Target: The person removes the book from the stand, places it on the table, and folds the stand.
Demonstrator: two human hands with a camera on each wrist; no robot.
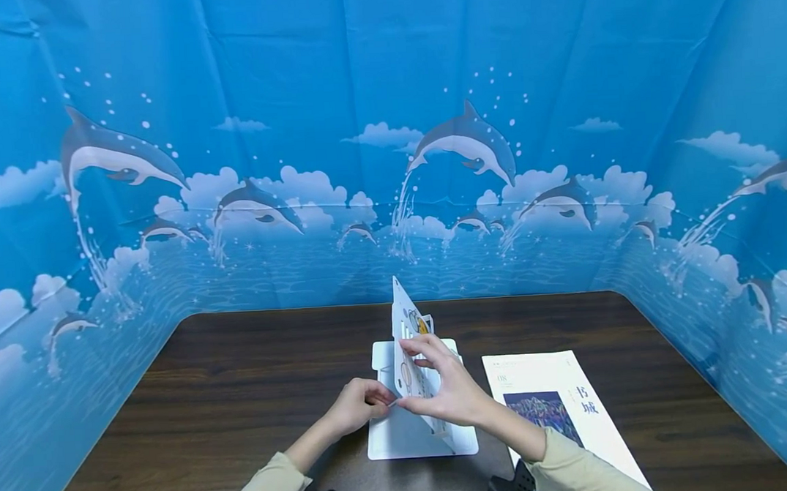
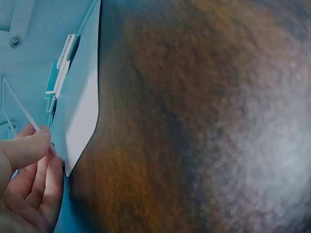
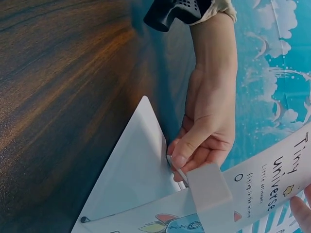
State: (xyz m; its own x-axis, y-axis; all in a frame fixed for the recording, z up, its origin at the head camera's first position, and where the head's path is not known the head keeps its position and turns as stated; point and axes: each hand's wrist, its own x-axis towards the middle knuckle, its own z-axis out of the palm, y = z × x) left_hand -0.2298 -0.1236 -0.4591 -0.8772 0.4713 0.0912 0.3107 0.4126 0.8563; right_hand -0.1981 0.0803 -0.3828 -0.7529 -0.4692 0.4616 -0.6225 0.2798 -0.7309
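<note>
The white stand is located at the middle of the tabletop (image 1: 241, 384). Its base plate (image 1: 408, 435) is laid flat, and above it the printed panel (image 1: 401, 311) is stood nearly upright. A magazine (image 1: 565, 406) is placed beside it, on the right.

The wire (image 2: 22, 105) is pinched between thumb and fingers in the grip of the left hand (image 1: 361, 402). The grip of the right hand (image 1: 454, 389) is spread against the panel; whether the panel is pinched cannot be told.

The step in hand is judged to be the working of the wire at the panel. The panel should be braced squarely, the wire moved gently, and its ends kept from being forced or from scratching the print.

In the left wrist view the wire's long, bent run is shown; in the head view it is mostly hidden. In the right wrist view the words "Tiny universe" and a white clip (image 3: 210, 191) are made out. The magazine is shown clearly only from the head.
</note>
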